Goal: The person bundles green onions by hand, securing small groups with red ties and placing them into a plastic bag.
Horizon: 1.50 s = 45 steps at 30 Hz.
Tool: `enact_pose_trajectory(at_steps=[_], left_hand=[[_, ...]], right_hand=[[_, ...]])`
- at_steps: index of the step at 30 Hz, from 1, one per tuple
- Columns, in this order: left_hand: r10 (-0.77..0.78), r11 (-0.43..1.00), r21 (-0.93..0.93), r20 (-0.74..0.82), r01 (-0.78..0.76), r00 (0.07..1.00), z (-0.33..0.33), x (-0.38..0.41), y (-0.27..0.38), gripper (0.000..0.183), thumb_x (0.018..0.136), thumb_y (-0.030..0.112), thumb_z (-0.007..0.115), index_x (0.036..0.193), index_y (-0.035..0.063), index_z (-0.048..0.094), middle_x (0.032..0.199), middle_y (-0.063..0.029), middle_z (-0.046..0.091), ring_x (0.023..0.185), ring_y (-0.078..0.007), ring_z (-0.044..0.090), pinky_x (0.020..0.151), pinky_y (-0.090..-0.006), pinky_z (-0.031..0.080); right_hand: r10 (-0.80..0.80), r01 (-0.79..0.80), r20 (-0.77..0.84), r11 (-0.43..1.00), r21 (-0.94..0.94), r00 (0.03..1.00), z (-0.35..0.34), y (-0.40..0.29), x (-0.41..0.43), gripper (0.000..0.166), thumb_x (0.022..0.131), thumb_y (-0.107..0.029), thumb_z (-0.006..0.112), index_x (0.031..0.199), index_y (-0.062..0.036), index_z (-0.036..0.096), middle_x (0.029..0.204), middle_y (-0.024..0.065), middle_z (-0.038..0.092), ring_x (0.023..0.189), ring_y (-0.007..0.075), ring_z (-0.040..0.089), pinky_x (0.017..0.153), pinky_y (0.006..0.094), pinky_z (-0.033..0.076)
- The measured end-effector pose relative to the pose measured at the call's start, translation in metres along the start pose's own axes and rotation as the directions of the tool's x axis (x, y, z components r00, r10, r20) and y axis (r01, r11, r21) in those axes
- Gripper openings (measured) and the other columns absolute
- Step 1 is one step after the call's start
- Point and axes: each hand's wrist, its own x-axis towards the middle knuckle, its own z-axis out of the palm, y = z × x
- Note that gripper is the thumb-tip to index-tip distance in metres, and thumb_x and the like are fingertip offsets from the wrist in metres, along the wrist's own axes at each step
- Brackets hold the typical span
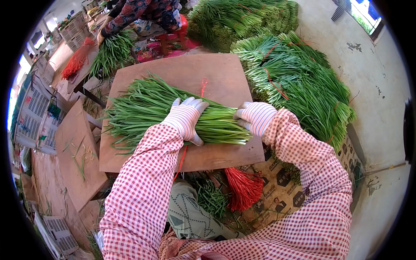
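A loose bundle of garlic chives (143, 107) lies across a brown wooden board (221, 68), leaf tips to the left and pale stalk ends to the right. My left hand (188, 118), in a striped knit glove, spans the middle of the bundle, thumb on its near side and fingers over the far side. At the stalk ends, my gloved right hand (255, 117) touches the chives with bent fingers; whether it grips any is unclear. A red plastic tie (203, 87) passes beneath the bundle, showing beyond its far side and hanging over the board's near edge.
Tied chive bundles (292, 78) are heaped at the right, with another heap (243, 22) behind. Red ties (245, 188) hang below the board's near edge. Another person (143, 16) handles chives at the upper left. Plastic crates (39, 110) and a tilted board (78, 156) stand left.
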Motion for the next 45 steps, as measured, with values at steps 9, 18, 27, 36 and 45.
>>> enact_pose_trajectory(at_steps=[9,18,27,36,45], left_hand=[[-0.026,0.999,0.032,0.014,0.026,1.000,0.001,-0.003,0.002,0.113,0.041,0.037,0.090,0.137,0.0076,0.039,0.137,-0.0153,0.044,0.132,-0.0317,0.036,0.111,-0.0536,0.022],[-0.046,0.998,0.053,0.011,0.045,0.999,-0.003,-0.005,0.007,0.115,0.041,0.038,0.091,0.139,0.0096,0.037,0.139,-0.0125,0.042,0.134,-0.0299,0.034,0.111,-0.0550,0.021],[-0.113,0.989,0.099,0.039,0.108,0.993,-0.011,-0.026,0.004,0.124,0.043,0.040,0.091,0.145,0.0118,0.027,0.146,-0.0129,0.034,0.137,-0.0301,0.030,0.112,-0.0558,0.018],[-0.143,0.964,0.224,-0.002,0.140,0.990,-0.008,-0.046,0.009,0.126,0.045,0.046,0.088,0.147,0.0140,0.022,0.149,-0.0134,0.030,0.139,-0.0312,0.026,0.112,-0.0566,0.015],[-0.150,0.982,0.100,-0.114,0.161,0.982,-0.002,-0.037,0.016,0.113,0.056,0.043,0.085,0.146,0.0127,0.025,0.147,-0.0112,0.032,0.139,-0.0298,0.026,0.112,-0.0555,0.017]], right_hand=[[-0.007,0.011,0.019,0.982,-0.188,1.000,0.008,-0.002,0.001,0.028,0.087,-0.022,0.057,0.111,-0.0083,0.060,0.100,0.0166,0.062,0.088,0.0352,0.063,0.077,0.0431,0.052],[0.170,-0.149,0.247,0.984,-0.100,0.954,-0.029,-0.017,0.023,0.020,0.082,-0.021,0.061,0.091,-0.0057,0.069,0.098,0.0164,0.063,0.092,0.0329,0.062,0.083,0.0400,0.050],[0.094,-0.239,0.475,0.937,0.254,0.875,-0.050,0.003,-0.175,0.020,0.076,-0.019,0.068,0.093,-0.0101,0.073,0.090,0.0101,0.070,0.082,0.0215,0.067,0.073,0.0356,0.055],[0.300,-0.430,0.713,0.903,0.001,0.633,0.008,-0.083,-0.181,0.067,0.074,-0.033,0.074,0.128,-0.0015,0.051,0.121,0.0228,0.056,0.113,0.0354,0.054,0.097,0.0420,0.044],[0.171,-0.144,0.058,0.936,-0.320,0.984,-0.008,-0.088,0.025,0.123,0.053,-0.050,0.085,0.145,-0.0030,0.019,0.147,0.0212,0.028,0.137,0.0369,0.027,0.112,0.0493,0.025]])
